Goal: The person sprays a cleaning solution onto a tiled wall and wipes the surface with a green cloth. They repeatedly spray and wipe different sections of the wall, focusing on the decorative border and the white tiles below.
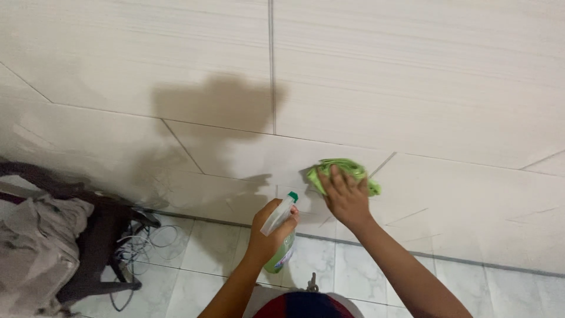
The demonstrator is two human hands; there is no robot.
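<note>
bare wall (412,70) above, chair (100,235) far left

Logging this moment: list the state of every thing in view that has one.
Green crumpled cloth: bunched, pressed flat against the tiled wall.
Right hand: spread on the cloth.
Clear plastic spray bottle with green nozzle: held, nozzle towards wall.
Left hand: closed around bottle.
White cables: tangled on floor.

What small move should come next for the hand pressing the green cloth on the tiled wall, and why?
Probably a short wipe sideways along the pale tiled wall. The right hand presses the crumpled green cloth flat on the tile, while the left hand holds the clear green-tipped spray bottle below, nozzle towards the wall.
</note>
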